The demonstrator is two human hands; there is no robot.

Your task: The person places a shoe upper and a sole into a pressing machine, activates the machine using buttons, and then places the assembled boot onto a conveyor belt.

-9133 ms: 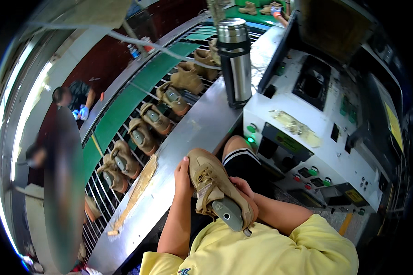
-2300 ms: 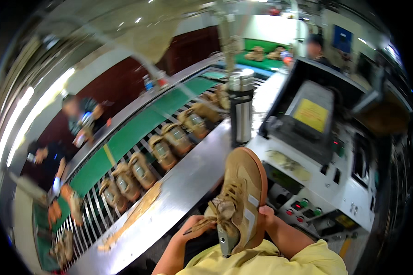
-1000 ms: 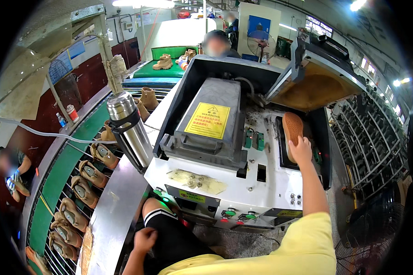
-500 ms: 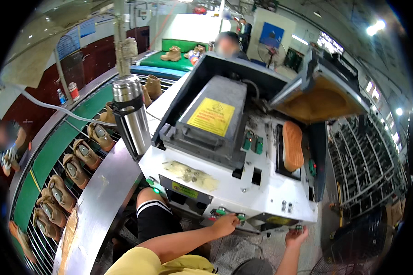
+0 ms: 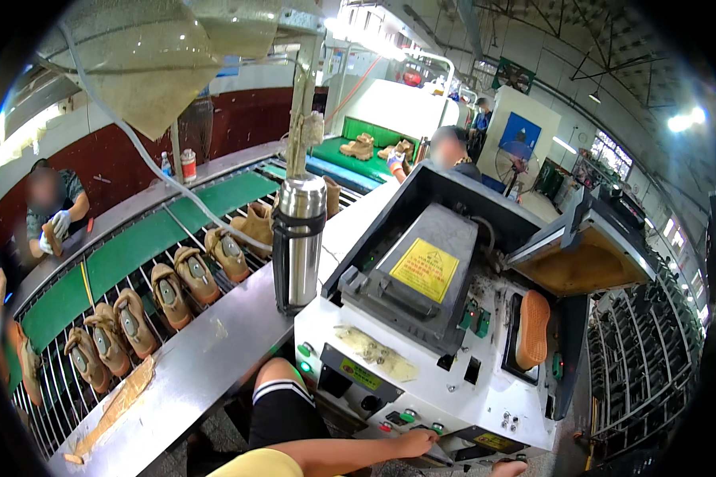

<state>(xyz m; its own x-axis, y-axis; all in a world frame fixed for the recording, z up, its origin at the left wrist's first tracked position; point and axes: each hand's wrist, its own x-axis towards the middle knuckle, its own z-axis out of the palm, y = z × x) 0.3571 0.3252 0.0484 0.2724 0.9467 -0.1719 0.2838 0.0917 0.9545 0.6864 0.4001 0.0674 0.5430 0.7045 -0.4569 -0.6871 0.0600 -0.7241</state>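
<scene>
My left hand is at the front panel of a white machine, its fingers curled and closed at a green button. Only a small part of my right hand shows at the lower edge, just under another green button; its fingers are mostly cut off. On the machine's right side an orange-brown shoe sole stands tilted on a dark pad. Above it hangs the raised lid with a tan padded inside. A grey cover with a yellow label takes up the machine's left side.
A steel flask stands left of the machine on a metal ledge. Several brown shoes lie on a roller conveyor. One gloved co-worker holds a shoe at far left; another person is behind the machine. Dark racks stand right.
The view has swung left and up, so the machine sits lower and farther right. My left hand stays at the green button. My right hand has mostly dropped out of the picture.
</scene>
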